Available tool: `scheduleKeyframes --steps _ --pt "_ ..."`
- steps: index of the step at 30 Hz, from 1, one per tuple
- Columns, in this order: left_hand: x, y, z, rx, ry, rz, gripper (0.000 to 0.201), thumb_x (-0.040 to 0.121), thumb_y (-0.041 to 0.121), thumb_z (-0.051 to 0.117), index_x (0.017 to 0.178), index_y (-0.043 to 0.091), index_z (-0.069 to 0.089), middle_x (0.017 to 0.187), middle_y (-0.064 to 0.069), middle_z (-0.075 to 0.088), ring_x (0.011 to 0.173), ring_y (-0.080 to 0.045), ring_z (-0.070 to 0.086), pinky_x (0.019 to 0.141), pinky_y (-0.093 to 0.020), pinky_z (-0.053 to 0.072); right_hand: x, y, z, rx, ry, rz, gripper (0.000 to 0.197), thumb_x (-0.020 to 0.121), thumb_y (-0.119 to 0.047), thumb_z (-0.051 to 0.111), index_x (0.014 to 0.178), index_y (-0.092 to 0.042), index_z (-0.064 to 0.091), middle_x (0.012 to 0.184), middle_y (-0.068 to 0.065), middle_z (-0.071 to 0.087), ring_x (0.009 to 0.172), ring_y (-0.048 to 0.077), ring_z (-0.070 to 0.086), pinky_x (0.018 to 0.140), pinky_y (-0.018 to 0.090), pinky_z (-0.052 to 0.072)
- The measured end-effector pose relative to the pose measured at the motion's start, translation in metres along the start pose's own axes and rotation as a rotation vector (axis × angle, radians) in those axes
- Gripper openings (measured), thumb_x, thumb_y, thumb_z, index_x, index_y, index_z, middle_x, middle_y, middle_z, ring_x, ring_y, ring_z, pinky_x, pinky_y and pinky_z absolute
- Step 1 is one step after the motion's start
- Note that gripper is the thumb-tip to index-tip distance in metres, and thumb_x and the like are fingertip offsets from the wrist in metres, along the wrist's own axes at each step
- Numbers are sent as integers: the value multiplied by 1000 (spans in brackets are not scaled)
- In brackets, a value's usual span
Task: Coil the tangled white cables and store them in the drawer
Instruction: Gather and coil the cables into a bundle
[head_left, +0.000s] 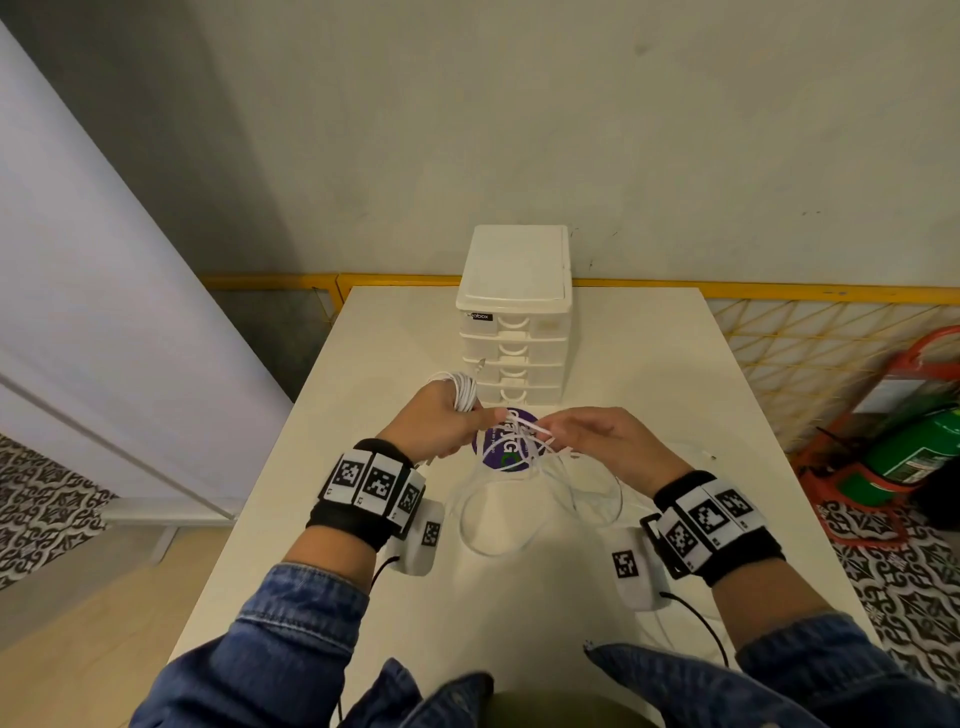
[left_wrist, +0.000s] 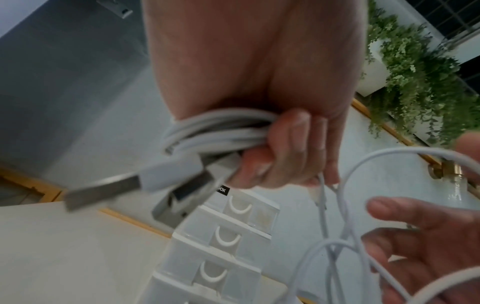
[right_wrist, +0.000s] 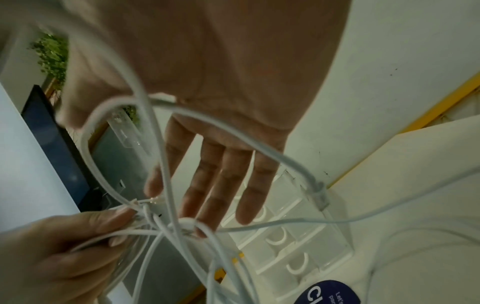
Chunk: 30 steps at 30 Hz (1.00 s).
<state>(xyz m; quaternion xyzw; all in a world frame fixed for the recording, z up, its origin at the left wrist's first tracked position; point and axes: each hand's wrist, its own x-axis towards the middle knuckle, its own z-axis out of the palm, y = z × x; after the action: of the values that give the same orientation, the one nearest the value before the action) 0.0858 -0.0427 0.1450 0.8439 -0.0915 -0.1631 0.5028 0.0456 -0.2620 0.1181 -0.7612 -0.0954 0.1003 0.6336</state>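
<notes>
My left hand (head_left: 457, 422) grips a coil of white cable (head_left: 464, 392) wound round its fingers; the left wrist view shows the coil (left_wrist: 215, 131) under the curled fingers, with a USB plug (left_wrist: 135, 181) sticking out. Its thumb and forefinger also pinch strands of the tangle (right_wrist: 182, 226). My right hand (head_left: 582, 430) is held out with straight fingers (right_wrist: 226, 181), and loops of cable hang over them. More loose cable (head_left: 519, 514) lies in loops on the white table (head_left: 649, 364). Behind the hands stands a white drawer unit (head_left: 514, 322) with all its drawers closed.
A round purple sticker (head_left: 506, 441) lies on the table under the tangle. A yellow railing (head_left: 779, 291) runs behind the table. A green fire extinguisher (head_left: 914, 452) in a red stand sits on the floor at the right.
</notes>
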Motion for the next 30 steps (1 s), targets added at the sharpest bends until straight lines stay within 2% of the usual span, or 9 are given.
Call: scheduleKeyframes --steps 3,6,10,13,15,18,22,26,30 --pt "1 -3 -1 -40 7 -36 37 86 27 67 60 8 47 40 1 40 35 -15 31 40 -22 25 3 4 0 -133 41 -46 10 85 -18 63 91 -22 70 89 2 72 85 8 65 86 23 49" --pt "4 -4 6 9 26 -73 43 86 24 66 53 15 39 36 6 39 29 -11 32 38 -19 24 8 1 7 -200 50 -80 20 92 -7 50 99 -17 66 76 -12 65 72 -5 60 77 15 45" --pt "6 -4 9 105 115 -25 39 85 24 66 56 11 42 44 0 46 35 -8 40 46 -23 34 10 -9 12 -249 89 -135 15 89 -20 58 95 -15 70 90 -3 70 82 1 62 76 9 46" --pt "9 -13 0 138 200 8 41 84 30 67 61 1 51 55 -11 51 49 -22 47 56 -32 40 9 -7 2 -294 191 -131 9 84 -21 65 89 -20 72 86 -7 71 81 -4 63 76 6 45" --pt "10 -19 -7 202 286 16 48 84 37 66 69 -7 54 62 -19 54 56 -31 53 60 -40 46 6 -3 -7 -284 245 -76 3 78 -25 71 80 -24 72 82 -8 72 80 -1 65 77 13 48" --pt "8 -21 -24 194 472 23 44 86 36 63 65 0 48 64 -17 51 58 -28 51 59 -37 44 2 14 -26 -435 295 38 18 71 -35 76 69 -18 71 74 1 72 73 13 63 73 27 48" --pt "5 -18 -57 -15 699 25 38 87 31 62 61 10 46 61 -13 52 57 -25 49 60 -36 43 -9 47 -48 -719 209 276 30 85 -42 59 78 -15 71 81 8 69 77 24 60 70 34 42" --pt "3 -5 -54 -83 595 49 41 85 29 65 56 14 41 47 0 46 41 -14 41 48 -26 37 -8 56 -42 -701 212 331 23 90 -35 54 91 -16 68 93 9 69 89 26 61 76 34 44" --pt "9 0 -31 -140 465 60 38 85 27 66 61 12 40 46 0 42 31 -8 36 40 -24 30 8 30 -13 -618 242 139 20 89 -32 56 95 -15 65 85 -2 67 80 14 61 75 29 44"
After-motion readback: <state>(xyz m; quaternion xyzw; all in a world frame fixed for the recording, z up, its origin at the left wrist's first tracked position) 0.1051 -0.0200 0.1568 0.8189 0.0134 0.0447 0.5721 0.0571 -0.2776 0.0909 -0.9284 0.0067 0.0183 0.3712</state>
